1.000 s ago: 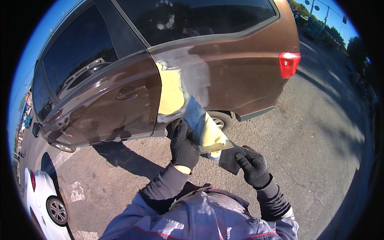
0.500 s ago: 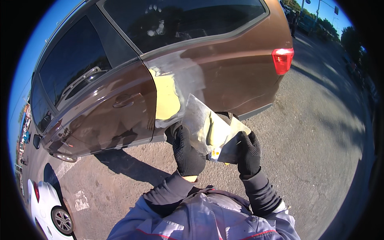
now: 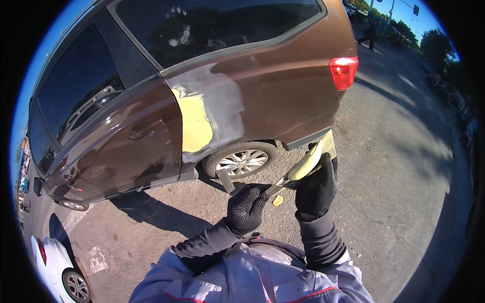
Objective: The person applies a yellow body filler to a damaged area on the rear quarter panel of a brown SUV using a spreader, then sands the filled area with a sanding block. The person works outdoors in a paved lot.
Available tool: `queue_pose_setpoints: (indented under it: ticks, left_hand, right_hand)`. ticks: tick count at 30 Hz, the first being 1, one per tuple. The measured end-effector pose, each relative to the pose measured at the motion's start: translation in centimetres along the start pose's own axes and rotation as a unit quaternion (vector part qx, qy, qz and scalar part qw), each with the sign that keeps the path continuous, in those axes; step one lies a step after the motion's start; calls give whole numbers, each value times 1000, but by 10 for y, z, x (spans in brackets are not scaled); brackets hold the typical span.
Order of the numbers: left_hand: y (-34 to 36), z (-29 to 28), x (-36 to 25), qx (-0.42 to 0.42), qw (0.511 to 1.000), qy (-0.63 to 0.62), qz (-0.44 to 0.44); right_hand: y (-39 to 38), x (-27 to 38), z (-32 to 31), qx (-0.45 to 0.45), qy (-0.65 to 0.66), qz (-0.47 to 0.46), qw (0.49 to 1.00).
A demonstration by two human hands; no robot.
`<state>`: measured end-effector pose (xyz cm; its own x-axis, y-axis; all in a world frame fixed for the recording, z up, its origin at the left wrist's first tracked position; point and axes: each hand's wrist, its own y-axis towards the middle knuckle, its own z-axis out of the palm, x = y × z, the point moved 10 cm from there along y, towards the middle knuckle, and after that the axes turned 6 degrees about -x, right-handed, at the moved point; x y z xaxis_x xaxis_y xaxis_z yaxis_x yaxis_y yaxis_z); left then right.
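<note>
My left hand (image 3: 246,208), in a black dotted glove, is closed on a thin grey spreader (image 3: 275,188), seen nearly edge-on. The spreader reaches right, up to a thick roll of pale yellow putty (image 3: 306,164). That putty lies on a flat spreading plate (image 3: 328,145), which my gloved right hand (image 3: 317,191) grips from below. Beyond my hands stands a brown car; a patch of yellow filler (image 3: 196,123) covers its side behind the rear door, with a sanded grey area (image 3: 225,103) around it. A flat grey piece (image 3: 225,180) juts up beside my left hand.
The car's rear wheel (image 3: 242,160) is just ahead of my hands, its tail light (image 3: 343,73) to the far right. A small yellow thing (image 3: 278,200) shows below, between my hands. A white car (image 3: 53,270) stands at lower left; a person (image 3: 371,34) is far off.
My hands have moved apart and the two tools have tilted. The spreader in my left hand turned from flat to edge-on. The putty now sits as a roll on the right-hand plate.
</note>
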<state>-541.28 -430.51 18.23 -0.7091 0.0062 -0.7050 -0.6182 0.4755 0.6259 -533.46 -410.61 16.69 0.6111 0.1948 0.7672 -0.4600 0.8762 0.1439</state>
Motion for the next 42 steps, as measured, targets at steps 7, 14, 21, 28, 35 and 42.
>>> queue_pose_setpoints:
  ticks: [7, 14, 21, 28, 35, 42]
  left_hand:
    - [26, -42, 26, -100, 993, 10, -69]
    - [17, -50, 89, -233, 781, -512, -272]
    - [4, -41, 102, -225, 717, -577, -321]
    - [-17, -50, 122, -205, 845, -316, -379]
    - [-22, -58, 129, -260, 697, -560, -364]
    - [-76, -62, 139, -261, 670, -531, -447]
  right_hand:
    - [-30, 42, 23, 146, -300, -305, 892]
    - [-47, 15, 67, 354, -371, -155, 844]
    - [-12, 24, 52, 192, -362, 0, 912]
    - [-51, 12, 75, 340, -406, -104, 842]
    - [-68, -17, 84, 454, -462, -92, 756]
    - [-73, -49, 84, 384, -374, -7, 845]
